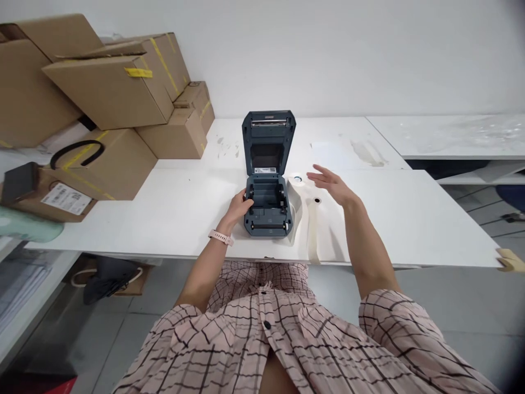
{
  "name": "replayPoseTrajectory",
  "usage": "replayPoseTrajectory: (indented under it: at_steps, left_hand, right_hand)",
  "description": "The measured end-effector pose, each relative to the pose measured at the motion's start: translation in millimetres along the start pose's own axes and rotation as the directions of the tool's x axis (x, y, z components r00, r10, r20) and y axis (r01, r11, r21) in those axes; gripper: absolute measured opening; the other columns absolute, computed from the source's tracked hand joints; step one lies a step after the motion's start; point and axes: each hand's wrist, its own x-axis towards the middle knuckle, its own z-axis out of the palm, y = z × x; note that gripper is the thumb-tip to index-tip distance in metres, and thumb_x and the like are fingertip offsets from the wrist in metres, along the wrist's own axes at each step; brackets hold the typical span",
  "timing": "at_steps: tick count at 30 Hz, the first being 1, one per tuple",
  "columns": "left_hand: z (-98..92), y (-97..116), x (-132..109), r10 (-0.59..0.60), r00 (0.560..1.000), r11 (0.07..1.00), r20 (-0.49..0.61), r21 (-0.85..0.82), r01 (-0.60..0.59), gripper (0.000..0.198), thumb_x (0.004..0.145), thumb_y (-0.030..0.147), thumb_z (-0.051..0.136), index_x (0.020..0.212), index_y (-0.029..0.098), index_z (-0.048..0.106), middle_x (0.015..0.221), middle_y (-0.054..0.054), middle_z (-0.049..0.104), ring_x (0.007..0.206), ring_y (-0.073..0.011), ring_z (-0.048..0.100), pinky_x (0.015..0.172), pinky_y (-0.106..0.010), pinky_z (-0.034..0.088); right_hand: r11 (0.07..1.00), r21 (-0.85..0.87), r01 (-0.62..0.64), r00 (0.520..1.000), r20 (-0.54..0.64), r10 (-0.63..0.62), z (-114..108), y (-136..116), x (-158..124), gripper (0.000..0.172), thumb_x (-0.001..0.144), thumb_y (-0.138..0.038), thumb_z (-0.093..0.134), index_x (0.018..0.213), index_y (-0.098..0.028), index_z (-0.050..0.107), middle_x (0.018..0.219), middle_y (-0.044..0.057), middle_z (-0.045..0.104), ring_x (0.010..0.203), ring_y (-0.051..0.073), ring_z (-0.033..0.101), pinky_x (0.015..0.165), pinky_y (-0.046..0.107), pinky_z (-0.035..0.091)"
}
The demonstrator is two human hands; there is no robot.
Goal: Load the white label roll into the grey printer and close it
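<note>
Left hand (pixel 238 209) first: its fingertips are hidden from me along the outer side of the dark printer (pixel 268 189), so I cannot tell how tightly they close, though I see the thumb over the left rim. Right hand (pixel 330 184) reaches inward from the lower right, open, fingers extended toward the printer but apart from it. I have the printer on the white table (pixel 394 216), lid (pixel 268 143) raised.

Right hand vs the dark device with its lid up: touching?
Apart. The head view shows the right hand off to the right of the dark device, pale surface visible between fingertips and casing.
</note>
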Motion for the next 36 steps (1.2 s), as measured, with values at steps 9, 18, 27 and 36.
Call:
replayPoseTrajectory:
  at_steps: [9,18,27,36]
  left_hand:
    - [1.3,-4.9,2.4,0.001,0.999,1.0,-0.033,0.006,-0.001,0.051,0.066,0.017,0.058,0.115,0.017,0.072,0.092,-0.005,0.071,0.082,-0.0192,0.061,0.078,-0.03,0.05]
    - [3.3,-4.7,0.9,-0.055,0.997,0.998,-0.058,-0.033,0.053,0.061,0.069,0.019,0.06,0.13,0.016,0.069,0.077,-0.001,0.062,0.069,-0.0161,0.053,0.067,-0.028,0.045]
    - [7.7,-2.1,-4.0,-0.137,0.987,0.981,-0.082,-0.149,0.124,0.065,0.071,0.021,0.065,0.136,0.016,0.065,0.069,0.004,0.05,0.062,-0.0125,0.049,0.062,-0.026,0.041]
    - [12.2,-5.1,-8.1,-0.124,0.984,0.982,-0.128,-0.159,0.103,0.061,0.075,0.03,0.072,0.134,0.017,0.065,0.093,-0.004,0.065,0.08,-0.0171,0.06,0.075,-0.03,0.047]
  right_hand:
    - [0.998,0.002,-0.06,0.984,0.17,0.058,22.1,8.1,-63.4,0.053,0.077,-0.054,0.08,0.12,-0.023,0.07,0.12,0.011,0.075,0.083,0.022,0.07,0.073,0.039,0.059]
    - [0.904,-0.174,0.389,0.866,0.403,-0.295,75.2,-119.9,-36.8,0.046,0.097,-0.046,0.063,0.137,-0.025,0.06,0.121,0.01,0.074,0.107,0.027,0.07,0.093,0.043,0.056]
    - [0.438,-0.822,0.365,0.885,0.451,0.11,163.3,-112.1,26.2,0.039,0.096,-0.023,0.061,0.134,-0.018,0.064,0.129,0.017,0.074,0.119,0.039,0.07,0.093,0.046,0.056]
    - [0.624,-0.642,0.446,0.895,0.311,-0.319,161.9,-83.5,-51.8,0.036,0.103,-0.02,0.046,0.127,-0.021,0.072,0.134,0.012,0.073,0.127,0.033,0.067,0.102,0.055,0.058]
